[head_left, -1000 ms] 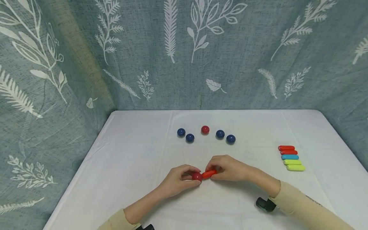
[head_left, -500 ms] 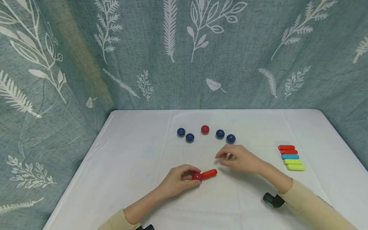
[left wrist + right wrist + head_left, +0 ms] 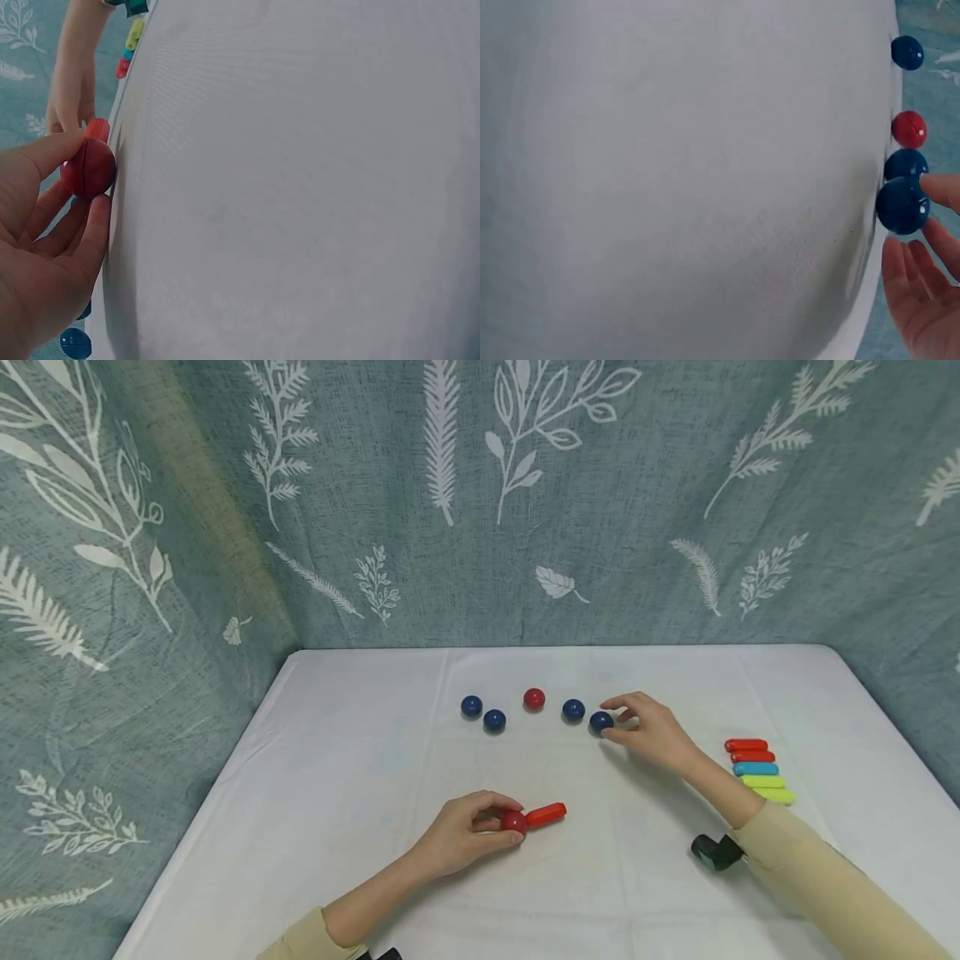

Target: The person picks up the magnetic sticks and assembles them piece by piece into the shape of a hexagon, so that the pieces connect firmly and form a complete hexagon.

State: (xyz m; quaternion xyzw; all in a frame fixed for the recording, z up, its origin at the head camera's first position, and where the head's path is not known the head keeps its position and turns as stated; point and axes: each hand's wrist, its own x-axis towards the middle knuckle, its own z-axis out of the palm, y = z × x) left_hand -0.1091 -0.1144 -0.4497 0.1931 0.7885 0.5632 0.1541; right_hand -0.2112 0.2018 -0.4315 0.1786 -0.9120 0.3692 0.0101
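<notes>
Right hand (image 3: 648, 729) has moved forward, now just right of rightmost glossy dark-blue ball (image 3: 601, 722), fingers parted; left hand (image 3: 467, 832) pinches nearer glossy red ball (image 3: 513, 822).

Five balls (image 3: 534, 699) behind lone stick (image 3: 546, 815), five sticks (image 3: 756, 769) right.

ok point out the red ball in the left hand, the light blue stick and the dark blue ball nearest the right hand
Held red ball (image 3: 90, 169): left wrist view, middle of its visible side.
Light blue stick (image 3: 756, 769): head view, middle of its length.
Dark blue ball (image 3: 902, 205): right wrist view, middle of its visible side.
</notes>
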